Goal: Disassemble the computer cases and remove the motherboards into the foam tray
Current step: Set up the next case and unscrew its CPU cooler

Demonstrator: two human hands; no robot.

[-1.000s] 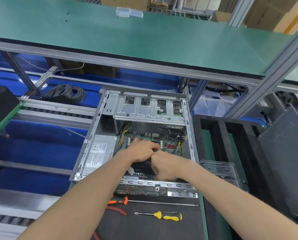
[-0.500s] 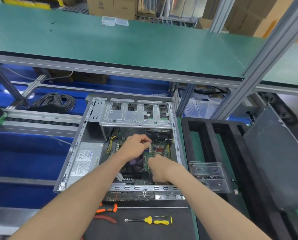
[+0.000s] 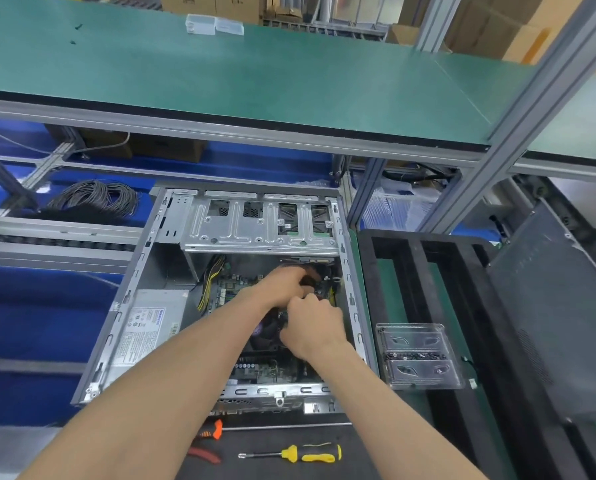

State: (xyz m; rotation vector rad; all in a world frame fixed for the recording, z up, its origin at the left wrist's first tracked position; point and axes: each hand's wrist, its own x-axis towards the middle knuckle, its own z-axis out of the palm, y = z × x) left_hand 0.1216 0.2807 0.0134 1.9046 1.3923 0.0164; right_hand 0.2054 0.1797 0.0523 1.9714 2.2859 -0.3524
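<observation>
The motherboard lies flat in the open computer case, long axis near to far; both hands work its far right corner, the left hand just beyond the right hand, each curled on something small (what, I cannot tell); the foam tray waits to the right.

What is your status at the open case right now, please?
Both hands, left and right, inside case, working over motherboard. Board still mounted. Foam tray waiting; screwdriver idle.
</observation>
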